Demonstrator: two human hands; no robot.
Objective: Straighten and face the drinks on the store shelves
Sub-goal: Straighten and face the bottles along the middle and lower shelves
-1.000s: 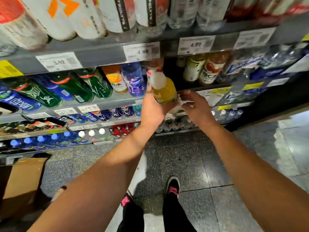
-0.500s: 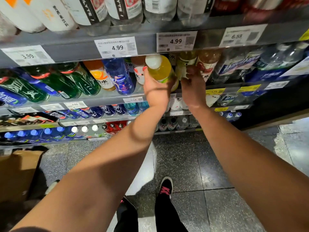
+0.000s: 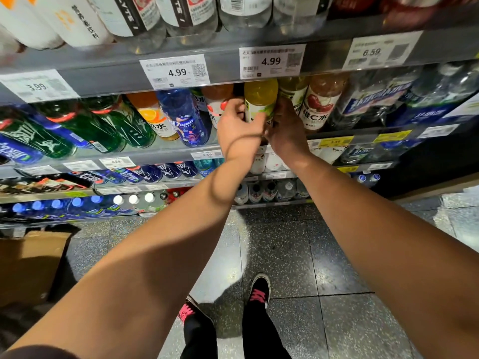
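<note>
Yellow-green bottle stood upright at the front of the second shelf, just under the middle 4.99 price tag. Pale label facing outward, cap hidden behind that tag. Gripped from both sides, left hand and right hand touching below it.

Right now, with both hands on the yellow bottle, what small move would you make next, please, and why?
Probably turn the yellow bottle upright so its label faces out. Left hand and right hand grip its lower half, and it leans in the row beside the red-label bottle.
</note>
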